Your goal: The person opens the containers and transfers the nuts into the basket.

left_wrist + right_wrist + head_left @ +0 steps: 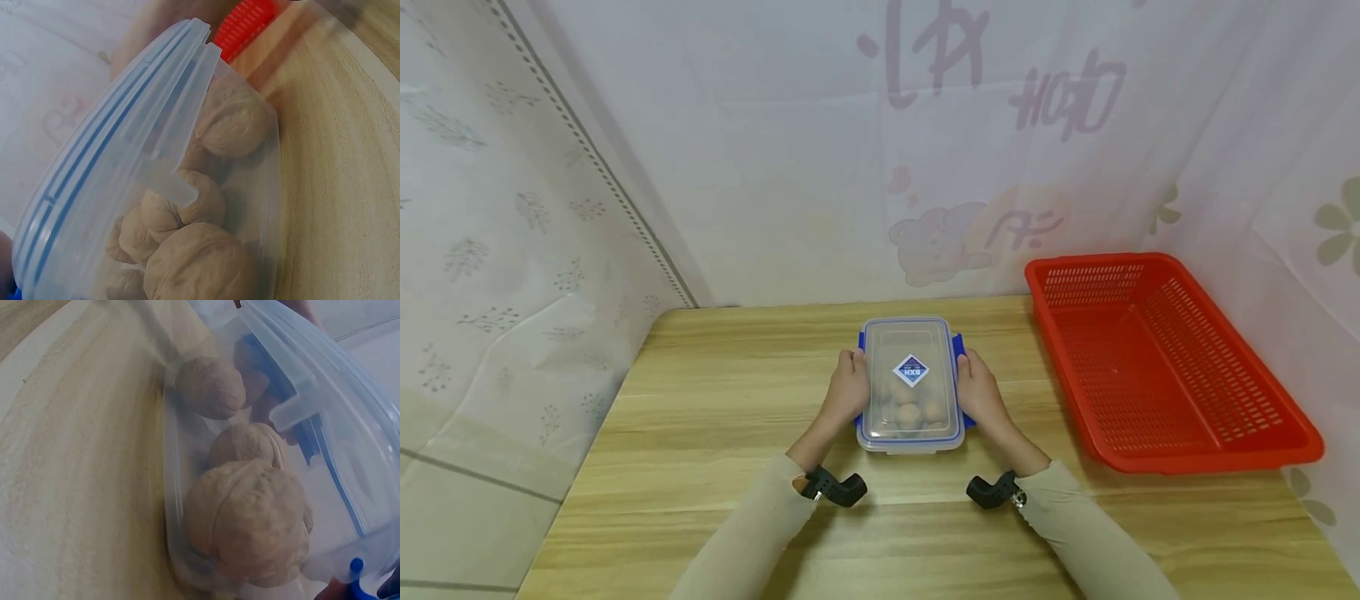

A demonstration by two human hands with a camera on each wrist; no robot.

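A clear plastic container (912,385) with a blue-rimmed lid and blue side latches (958,346) sits in the middle of the wooden table (715,400). Walnuts (910,412) lie inside it. My left hand (847,389) grips its left side, fingers curled at the latch there. My right hand (977,392) grips the right side the same way. The left wrist view looks through the container's wall (125,156) at the walnuts (200,262). Up close in the right wrist view are more walnuts (250,519) under the lid's edge (325,412).
An empty red slotted basket (1150,367) stands at the table's right side, a short way from the container; its corner (247,22) shows in the left wrist view. White curtains hang around the table's back and sides. A black camera mount (835,487) sits on each wrist.
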